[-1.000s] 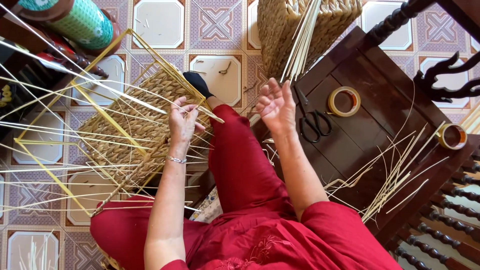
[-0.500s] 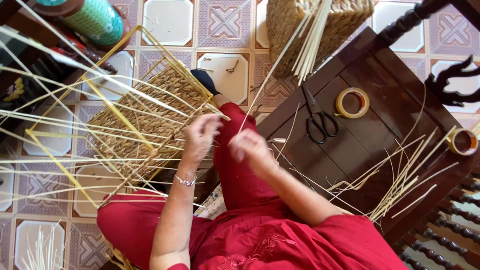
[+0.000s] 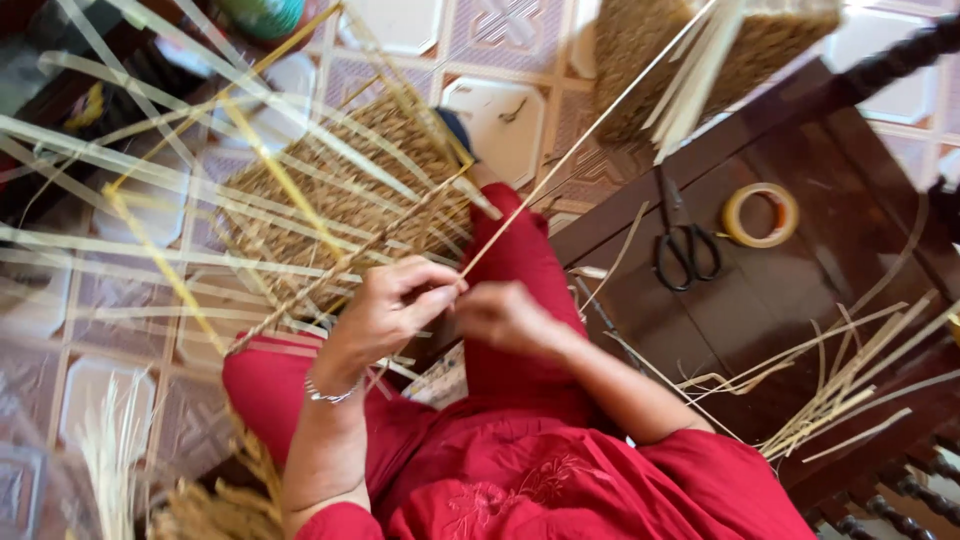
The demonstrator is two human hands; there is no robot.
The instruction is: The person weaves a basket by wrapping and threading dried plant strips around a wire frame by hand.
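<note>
left hand (image 3: 395,305) pinches a pale strip (image 3: 590,130) at the weave (image 3: 340,200) edge; right hand (image 3: 500,315) closed beside it, grip unclear. scissors (image 3: 683,245), tape (image 3: 760,215) on tabletop (image 3: 800,300).

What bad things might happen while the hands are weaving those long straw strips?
The thin strip pinched by the left hand and right hand looks brittle and might snap if bent hard. The loose strips sticking out of the woven mat point up toward the face and could poke. The scissors lie near the table edge, so an elbow might knock them.
</note>
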